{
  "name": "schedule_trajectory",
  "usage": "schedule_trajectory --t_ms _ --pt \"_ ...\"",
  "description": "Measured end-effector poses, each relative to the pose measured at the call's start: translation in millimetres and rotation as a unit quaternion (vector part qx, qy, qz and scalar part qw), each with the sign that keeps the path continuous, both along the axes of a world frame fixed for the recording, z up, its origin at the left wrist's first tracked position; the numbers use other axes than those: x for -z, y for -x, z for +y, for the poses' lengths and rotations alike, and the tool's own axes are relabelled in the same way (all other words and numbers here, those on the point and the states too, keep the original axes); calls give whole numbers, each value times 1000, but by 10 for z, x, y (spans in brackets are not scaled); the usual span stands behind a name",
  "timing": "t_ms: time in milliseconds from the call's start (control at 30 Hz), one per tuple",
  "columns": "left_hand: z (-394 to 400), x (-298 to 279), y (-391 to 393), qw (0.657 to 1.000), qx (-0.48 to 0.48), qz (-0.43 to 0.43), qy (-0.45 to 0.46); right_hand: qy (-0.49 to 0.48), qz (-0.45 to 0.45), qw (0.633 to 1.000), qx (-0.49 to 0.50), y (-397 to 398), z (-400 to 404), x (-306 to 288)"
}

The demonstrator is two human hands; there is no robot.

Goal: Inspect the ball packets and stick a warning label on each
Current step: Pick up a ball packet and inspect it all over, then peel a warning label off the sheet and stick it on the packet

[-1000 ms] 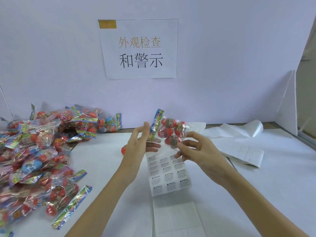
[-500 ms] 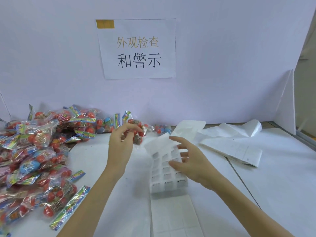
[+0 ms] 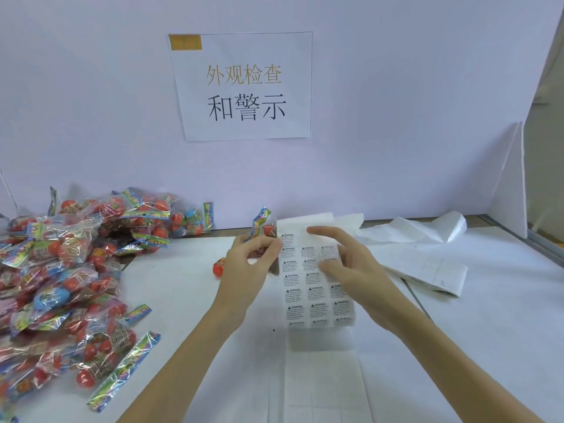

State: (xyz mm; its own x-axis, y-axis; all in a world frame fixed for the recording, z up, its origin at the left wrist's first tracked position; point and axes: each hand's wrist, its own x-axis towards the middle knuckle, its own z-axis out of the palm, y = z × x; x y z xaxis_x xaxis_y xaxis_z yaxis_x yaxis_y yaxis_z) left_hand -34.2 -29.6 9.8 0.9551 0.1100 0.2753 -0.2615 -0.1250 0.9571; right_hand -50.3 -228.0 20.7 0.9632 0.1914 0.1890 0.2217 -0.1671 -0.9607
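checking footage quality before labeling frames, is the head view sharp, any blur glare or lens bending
Head view: lighting is soft and even, shadows faint; the wall sign is crisp, the label sheet legible though slightly soft; the right hand shows mild motion blur; small glints on the ball packets; wide-angle bending tilts the side panel at the right edge.

Label sheet (image 3: 314,288) centre of table (image 3: 488,331); packet pile (image 3: 70,276) left of sheet; backing papers (image 3: 421,257) right; sign (image 3: 244,87) behind, on wall.
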Motion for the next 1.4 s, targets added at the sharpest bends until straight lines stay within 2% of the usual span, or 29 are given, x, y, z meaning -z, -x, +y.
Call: schedule_trajectory --t_ms 67,100,167,233,400,533,633,767,867,1033,1200,1300,1400 --pt "-15 -6 14 999 -6 -30 -38 98 -106 983 110 7 48 53" --pt "-31 -10 23 998 -6 -38 -57 157 -176 959 158 21 66 56" --pt "-76 -17 44 996 7 -50 -78 251 -301 902 180 13 66 71" --pt "-119 -10 64 995 27 -61 -71 300 -347 873 168 -4 52 91" --pt "-142 12 77 995 24 -84 -50 291 -314 889 165 -19 81 137" --pt "-120 30 68 996 -22 -71 -50 237 -293 914 148 -43 40 156" --pt "-52 34 11 996 -63 -51 -48 232 -277 923 130 -39 36 160" --pt "-49 -19 42 999 -28 15 -7 230 -262 933 90 -51 66 187" --pt "-72 -26 52 999 -23 49 5 264 -259 926 77 -41 78 234" --pt "-52 -83 54 983 16 138 118 310 -323 889 97 -10 110 213" --pt "-89 -89 75 974 51 150 161 308 -324 888 112 4 139 222" --pt "-102 -90 112 982 76 121 125 279 -307 899 138 -14 112 208" --pt "-89 -84 96 993 79 91 15 272 -315 895 158 -55 32 167"
